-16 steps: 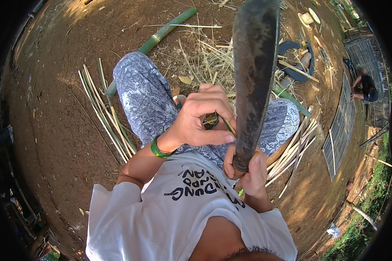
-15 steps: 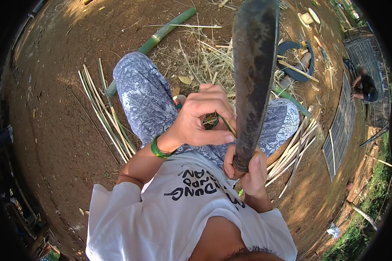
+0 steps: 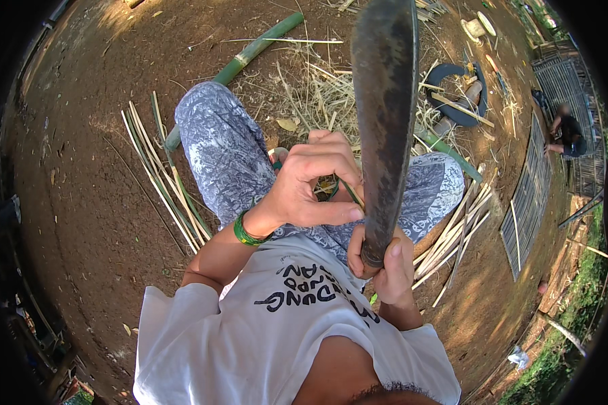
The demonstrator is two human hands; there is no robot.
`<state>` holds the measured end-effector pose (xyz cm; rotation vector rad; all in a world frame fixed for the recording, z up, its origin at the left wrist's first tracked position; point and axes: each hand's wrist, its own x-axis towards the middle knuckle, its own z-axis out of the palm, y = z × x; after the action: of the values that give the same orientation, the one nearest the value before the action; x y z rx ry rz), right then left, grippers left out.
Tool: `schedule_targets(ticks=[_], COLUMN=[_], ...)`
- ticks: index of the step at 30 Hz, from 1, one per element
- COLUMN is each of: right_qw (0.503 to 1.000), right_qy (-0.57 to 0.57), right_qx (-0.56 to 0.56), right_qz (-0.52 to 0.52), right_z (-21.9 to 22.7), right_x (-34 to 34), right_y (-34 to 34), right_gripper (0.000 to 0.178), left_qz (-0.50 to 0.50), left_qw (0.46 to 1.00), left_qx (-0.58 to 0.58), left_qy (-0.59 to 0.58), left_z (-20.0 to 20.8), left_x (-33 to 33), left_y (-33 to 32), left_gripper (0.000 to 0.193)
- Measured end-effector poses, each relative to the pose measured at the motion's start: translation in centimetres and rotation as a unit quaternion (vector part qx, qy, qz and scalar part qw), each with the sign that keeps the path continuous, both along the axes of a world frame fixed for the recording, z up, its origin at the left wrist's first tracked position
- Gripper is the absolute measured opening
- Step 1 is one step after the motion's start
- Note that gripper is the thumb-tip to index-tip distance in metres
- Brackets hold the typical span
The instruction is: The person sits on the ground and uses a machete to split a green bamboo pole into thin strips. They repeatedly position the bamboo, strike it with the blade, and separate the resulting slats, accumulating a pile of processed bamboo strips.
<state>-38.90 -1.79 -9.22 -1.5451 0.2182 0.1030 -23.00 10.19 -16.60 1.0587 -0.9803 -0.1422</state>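
Note:
My right hand (image 3: 394,271) is closed around the grip end of a machete (image 3: 385,115), held close to my belly. Its broad, dark-stained blade points up and away from me, past my lap. Left of the blade, my left hand (image 3: 317,177) is curled with thumb and fingers pinching a thin green bamboo strip (image 3: 348,190). One end of the strip meets the machete's lower part; whether the edge bites into it is hidden behind the blade. The rest of the strip is mostly covered by my left fingers.
Pale bamboo shavings (image 3: 324,101) lie beyond my crossed legs. Split strips (image 3: 162,182) rest at left, with another bundle (image 3: 456,233) at right. A green bamboo pole (image 3: 260,48) is on the dirt ahead. Far right, a person (image 3: 569,137) sits by woven bamboo panels (image 3: 525,202).
The machete blade has tilted a little to the left. Both my hands stay in nearly the same place, and the pinch on the bamboo strip looks unchanged.

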Motion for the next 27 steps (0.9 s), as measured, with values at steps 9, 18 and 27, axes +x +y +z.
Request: schedule_targets(ticks=[9,18,27], right_qw=[1.0,1.0,1.0], right_qy=[0.003,0.013,0.017], right_qx=[-0.013,-0.014,0.0], right_qz=[0.007,0.014,0.006], right_z=[0.25,0.62,0.39], right_x=[0.05,0.19,0.0], right_y=[-0.04,0.05,0.16], right_gripper=[0.079,0.079,0.078], left_qz=[0.004,0.012,0.023], left_qw=[1.0,1.0,1.0], left_qx=[0.003,-0.003,-0.004], left_qy=[-0.019,-0.019,-0.015], left_z=[0.05,0.03,-0.03], left_x=[0.2,0.12,-0.08], left_y=[0.08,-0.03,-0.14], left_gripper=[0.027,0.026,0.027])
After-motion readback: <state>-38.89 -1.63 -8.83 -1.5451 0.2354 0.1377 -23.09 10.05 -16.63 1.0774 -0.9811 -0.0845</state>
